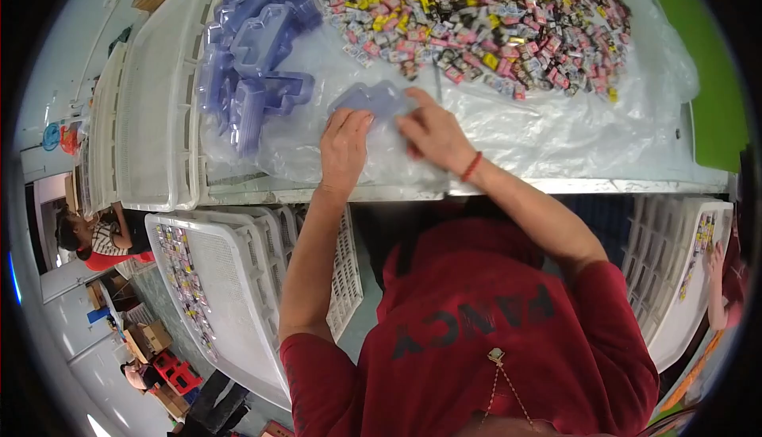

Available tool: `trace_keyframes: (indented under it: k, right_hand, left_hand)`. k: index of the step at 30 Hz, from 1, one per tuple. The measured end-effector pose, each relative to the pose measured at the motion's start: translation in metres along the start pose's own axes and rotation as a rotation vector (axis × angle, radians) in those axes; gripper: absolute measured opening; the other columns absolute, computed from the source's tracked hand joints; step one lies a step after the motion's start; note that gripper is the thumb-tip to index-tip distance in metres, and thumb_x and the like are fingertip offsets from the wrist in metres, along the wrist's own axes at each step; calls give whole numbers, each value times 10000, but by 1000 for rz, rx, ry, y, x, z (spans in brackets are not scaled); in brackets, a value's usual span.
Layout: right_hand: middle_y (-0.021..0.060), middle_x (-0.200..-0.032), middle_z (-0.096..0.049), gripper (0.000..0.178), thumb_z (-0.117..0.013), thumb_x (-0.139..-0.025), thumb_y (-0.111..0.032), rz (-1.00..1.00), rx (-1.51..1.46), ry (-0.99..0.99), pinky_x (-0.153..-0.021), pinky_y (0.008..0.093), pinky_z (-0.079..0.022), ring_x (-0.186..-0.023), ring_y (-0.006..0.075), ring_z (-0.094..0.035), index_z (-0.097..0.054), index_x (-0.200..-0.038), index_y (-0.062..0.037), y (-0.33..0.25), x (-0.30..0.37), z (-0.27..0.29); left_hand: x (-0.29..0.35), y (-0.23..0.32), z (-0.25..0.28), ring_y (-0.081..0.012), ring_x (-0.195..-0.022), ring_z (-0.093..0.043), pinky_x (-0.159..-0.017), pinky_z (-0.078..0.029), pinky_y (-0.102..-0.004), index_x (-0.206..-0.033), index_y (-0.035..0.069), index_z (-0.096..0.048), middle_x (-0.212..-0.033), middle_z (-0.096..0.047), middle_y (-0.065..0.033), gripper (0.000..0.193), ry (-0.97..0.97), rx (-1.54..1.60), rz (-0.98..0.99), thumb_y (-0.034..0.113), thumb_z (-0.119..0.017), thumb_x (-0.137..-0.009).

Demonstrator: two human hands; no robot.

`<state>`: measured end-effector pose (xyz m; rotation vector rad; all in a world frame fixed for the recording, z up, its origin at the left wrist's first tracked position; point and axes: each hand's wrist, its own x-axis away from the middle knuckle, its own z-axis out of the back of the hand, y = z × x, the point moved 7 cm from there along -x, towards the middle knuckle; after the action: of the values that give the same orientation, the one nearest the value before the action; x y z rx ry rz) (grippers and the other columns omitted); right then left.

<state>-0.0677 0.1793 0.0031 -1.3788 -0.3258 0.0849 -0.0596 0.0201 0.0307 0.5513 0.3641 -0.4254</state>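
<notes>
A translucent blue-violet plastic blister tray (379, 97) lies on the plastic-covered table in front of me. My left hand (344, 142) grips its left end, fingers bent over the near edge. At the tray's right end is my right hand (439, 133), its index finger stretched out and apart from the other fingers; I see nothing held in it. Whether its fingertips touch the tray I cannot tell. Beyond the tray spreads a large heap of small pink, yellow, black and white pieces (484, 20). More blue-violet trays (262, 40) are piled to the left, some nested.
Clear plastic sheeting (556, 131) covers the table. White plastic crates (159, 96) stand at the left. Below the table edge, a white crate (230, 270) holds rows of small pieces; another (683, 278) is at right, near a person's hand (717, 266). Another person (103, 234) sits far left.
</notes>
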Motion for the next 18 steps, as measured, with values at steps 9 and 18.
trace_keyframes:
  k: [9, 18]
  right_hand:
    - [74, -665, -618, 381, -537, -954, -192, 2, 76, 144, -510, 325, -486, -518, 174, -619, -425, -1285, -40, 12, -11, -13]
    - [10, -648, -544, 219, -509, -969, -100, -6, 7, 611, -480, 242, -403, -525, 78, -494, -522, -1176, -32, 25, 73, 169]
  left_hand:
    - [-23, -5, 71, -267, -759, -610, -710, -503, -331, -917, 10, -654, -845, -636, -97, 68, 487, 146, 398, 6, -591, -891]
    - [-3, 146, -57, -273, -773, -616, -680, -499, -371, -938, 17, -687, -880, -646, -98, 183, -76, 230, -344, 5, -683, -756]
